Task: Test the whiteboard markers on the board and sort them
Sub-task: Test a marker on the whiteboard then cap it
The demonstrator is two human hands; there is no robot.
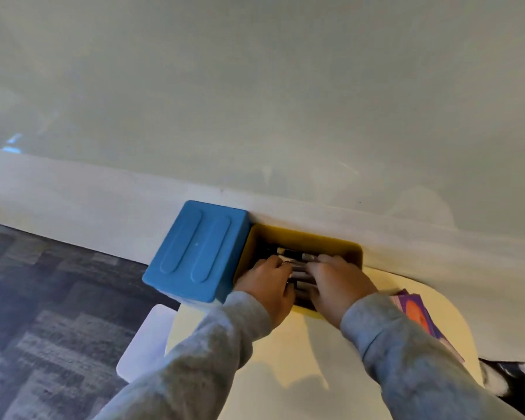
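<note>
Fingers of both hands, left (pixel 269 283) and right (pixel 335 283), curl among markers (pixel 300 260) lying nine-to-three in the bin (pixel 300 234); actual grip unclear.

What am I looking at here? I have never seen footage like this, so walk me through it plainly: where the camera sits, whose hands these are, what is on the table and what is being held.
There is no machine here. One wide-angle camera is worn on a person's head and looks forward and down, so you see that person's own two arms in grey sleeves. The left hand and the right hand both reach into a yellow bin full of whiteboard markers, fingers down among them. Whether either hand has actually gripped a marker is hidden. Left of the bin, touching it, stands a blue box that overhangs the edge of the pale table. A purple and orange packet lies at the right edge of the table. The large pale surface above is the whiteboard, with patterned carpet at lower left.
</note>
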